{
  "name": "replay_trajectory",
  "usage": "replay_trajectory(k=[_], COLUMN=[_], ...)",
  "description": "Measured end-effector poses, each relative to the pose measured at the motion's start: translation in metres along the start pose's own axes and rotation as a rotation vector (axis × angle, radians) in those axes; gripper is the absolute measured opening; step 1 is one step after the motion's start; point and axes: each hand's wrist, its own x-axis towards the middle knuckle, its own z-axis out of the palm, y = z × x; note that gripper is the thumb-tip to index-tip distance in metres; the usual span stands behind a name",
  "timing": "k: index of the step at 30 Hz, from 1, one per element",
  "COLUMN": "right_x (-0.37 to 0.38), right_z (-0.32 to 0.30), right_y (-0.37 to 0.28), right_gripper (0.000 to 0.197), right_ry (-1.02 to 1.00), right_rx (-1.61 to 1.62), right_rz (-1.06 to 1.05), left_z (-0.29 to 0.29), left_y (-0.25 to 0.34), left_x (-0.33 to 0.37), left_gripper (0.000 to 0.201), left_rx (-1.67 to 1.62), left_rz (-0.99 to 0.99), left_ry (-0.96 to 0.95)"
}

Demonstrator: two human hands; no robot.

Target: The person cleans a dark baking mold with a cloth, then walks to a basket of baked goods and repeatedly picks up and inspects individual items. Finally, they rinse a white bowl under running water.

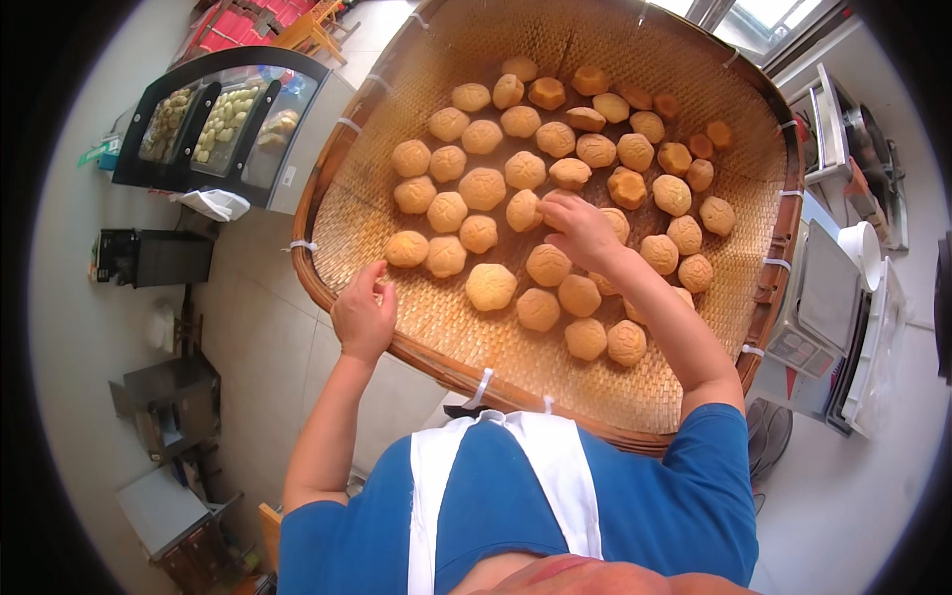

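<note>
The bare left forearm (331, 421) slants up and slightly rightward to the left hand (365, 315), its fingers loosely bent. The bare right forearm (669, 312) angles up and leftward; the right hand (583, 228) points left, back uppermost, fingers bent.

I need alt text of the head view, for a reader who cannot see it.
The person's right hand reaches among many round golden-brown pieces, apparently baked, inside a wide woven tray. The left hand is at its near-left corner; a dark display case stands upper left.
</note>
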Motion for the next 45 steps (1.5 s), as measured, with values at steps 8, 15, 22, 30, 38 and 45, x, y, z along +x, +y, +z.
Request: replay_trajectory(k=[8,15,22,30,38,45], right_x=[0.041,0.008,0.061,0.141,0.252,0.287], right_z=[0.059,0.059,0.064,0.089,0.086,0.083], right_y=[-0.052,-0.119,-0.248,-0.259,-0.091,-0.007], right_gripper=[0.038,0.035,0.013,0.038,0.053,0.055], right_ry=[-0.005,-0.099,0.156,0.077,0.193,0.194], right_rx=[-0.440,-0.403,-0.017,-0.114,-0.400,-0.346], right_rz=[0.220,0.438,0.227,0.289,0.809,1.140], left_z=[-0.043,-0.108,-0.125,-0.102,-0.104,-0.090], left_y=[-0.042,-0.245,-0.323,-0.328,-0.513,-0.634], left_x=[-0.014,-0.036,0.017,0.168,0.240,0.241], left_gripper=[0.038,0.040,0.042,0.043,0.045,0.035], left_rx=[-0.478,-0.437,-0.579,-0.208,0.196,0.269], left_rz=[0.419,0.313,0.135,0.505,0.196,-0.177], left_ry=[0.156,0.211,0.006,-0.215,-0.474,-0.634])
